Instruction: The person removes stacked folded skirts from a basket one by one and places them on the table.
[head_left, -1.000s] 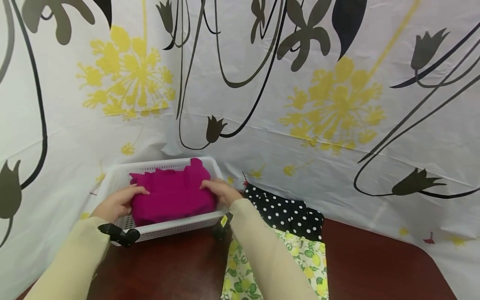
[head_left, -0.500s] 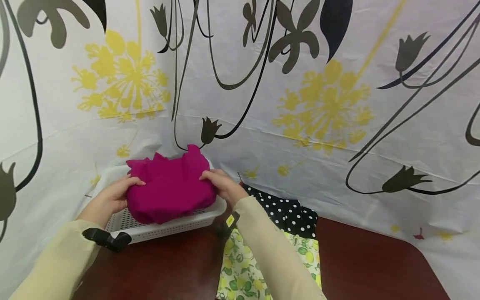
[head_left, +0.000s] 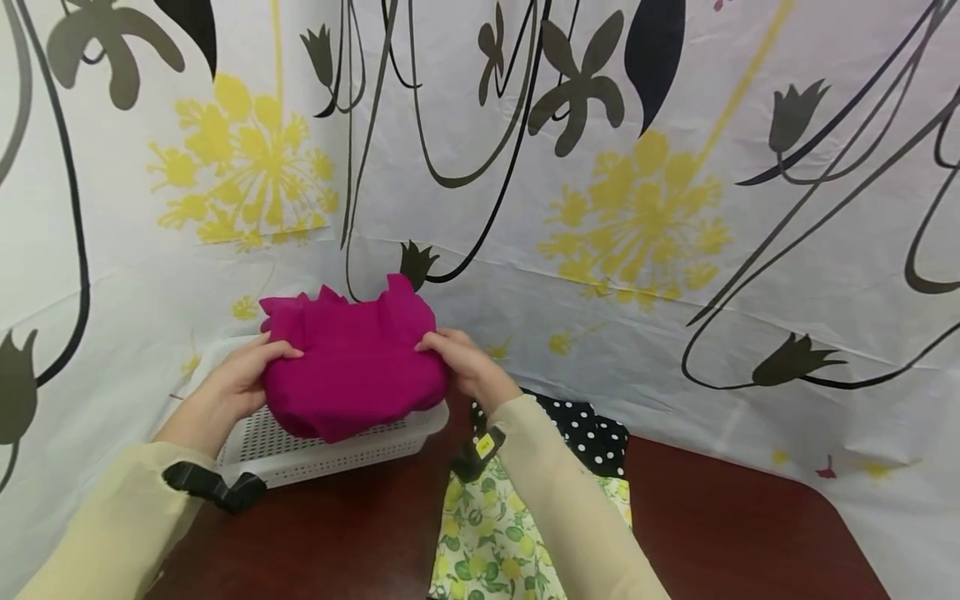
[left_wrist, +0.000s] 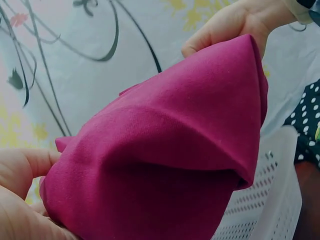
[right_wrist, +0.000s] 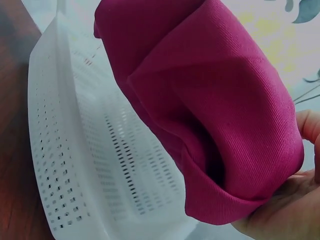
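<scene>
A bundled magenta cloth point(head_left: 352, 358) is held up over the white perforated basket point(head_left: 322, 460). My left hand point(head_left: 228, 387) grips its left side, thumb on the near face, and my right hand point(head_left: 468, 362) grips the right side in the same way. Loose folds stick up along the cloth's top edge. In the left wrist view the cloth point(left_wrist: 155, 135) droops in a wide fold between both hands. The right wrist view looks past the cloth point(right_wrist: 215, 100) into the basket point(right_wrist: 135, 165), whose holed floor shows bare there.
Right of the basket, a black cloth with white dots point(head_left: 592, 433) and a lemon-print cloth point(head_left: 487, 533) lie on the dark red-brown table point(head_left: 720, 500), partly behind my right sleeve. A white patterned curtain point(head_left: 450, 208) hangs behind the table.
Both hands have raised the magenta cloth from inside the basket to above it, lately shifting slightly right. More of the basket's floor shows. The head view has turned a little.
</scene>
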